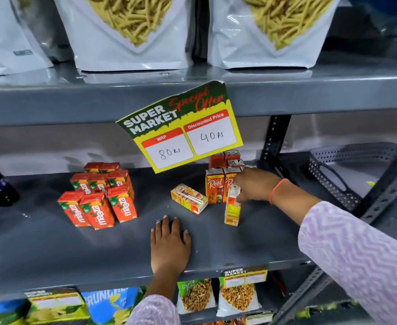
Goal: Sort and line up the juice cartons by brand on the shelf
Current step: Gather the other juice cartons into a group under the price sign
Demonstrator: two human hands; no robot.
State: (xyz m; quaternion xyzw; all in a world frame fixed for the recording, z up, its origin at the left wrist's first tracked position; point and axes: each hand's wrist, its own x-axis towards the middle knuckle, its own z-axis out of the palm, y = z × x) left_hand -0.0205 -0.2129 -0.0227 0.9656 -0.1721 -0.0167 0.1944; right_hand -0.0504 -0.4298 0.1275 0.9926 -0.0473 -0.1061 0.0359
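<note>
Shelf point(251, 233), juice stock: Maaza block point(98, 195) grouped left; my right hand point(253, 186) pinches one upright carton point(232, 207) beside the Real row point(220, 184); one fallen carton point(189, 198); my left hand point(169, 242) flat, empty, bracing me

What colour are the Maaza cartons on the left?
Orange-red with green leaf accents and white lettering: the Maaza cartons, clearest in the head view.

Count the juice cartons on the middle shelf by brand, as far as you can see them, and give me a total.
Maaza cartons, grouped at left: 8 visible
Real cartons, at right: about 7 visible, counting the carton lying on its side and the carton held upright by the right hand; the price sign hides part of the back row
Total: about 15
</note>
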